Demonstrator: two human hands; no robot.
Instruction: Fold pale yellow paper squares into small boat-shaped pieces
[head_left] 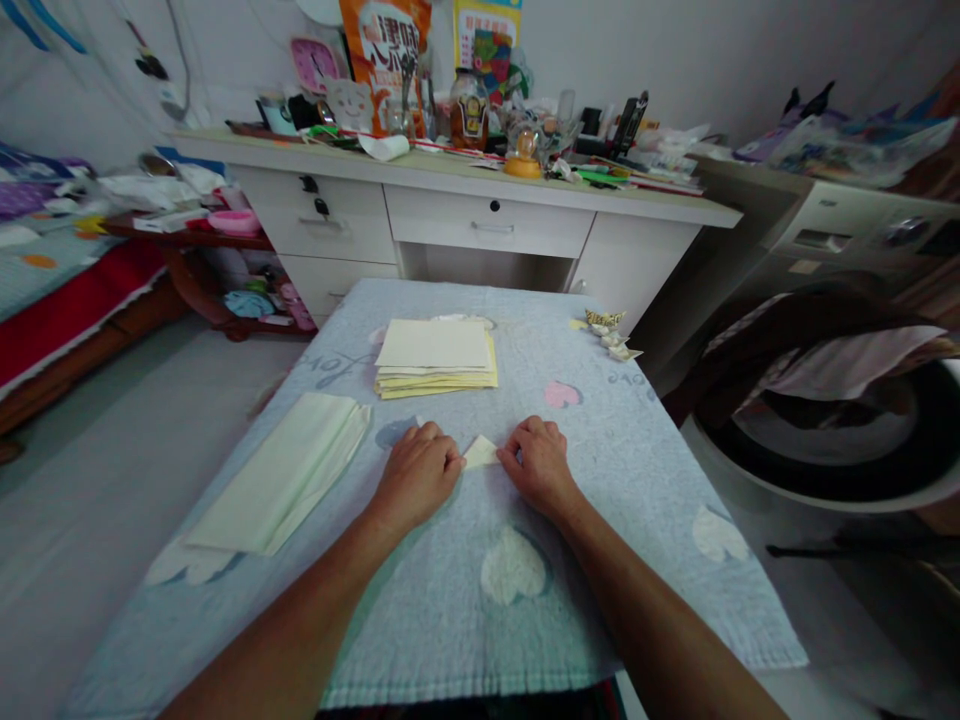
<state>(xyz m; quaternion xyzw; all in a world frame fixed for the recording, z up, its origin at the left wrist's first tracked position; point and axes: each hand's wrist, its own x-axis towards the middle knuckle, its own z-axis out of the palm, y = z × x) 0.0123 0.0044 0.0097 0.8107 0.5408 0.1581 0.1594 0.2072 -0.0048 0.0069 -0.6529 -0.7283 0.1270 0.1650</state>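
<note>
Both forearms [330, 590] are stretched forward over the cloth-covered bench [427, 635], angled inward so that the hands are brought near each other around its middle. The left hand [421, 468] is turned palm down, its knuckles raised and its fingers curled under; the right hand [538, 462] is held in much the same pose, mirrored. Between them a small folded paper [481, 452] is kept low against the bench, its peak pointed toward the far side. Its left corner is grasped by the left grip, closed at thumb and forefinger; its right corner is likewise held by the right grip, narrowed to the fingertips. How firmly it is pinched cannot be told. Beyond the hands, a stack of paper [435, 345] is set, cream on top and yellower below. To the left, longer pale sheets [281, 475] are laid at a slant. Near the far right corner, small folded pieces [611, 335] are grouped.
</note>
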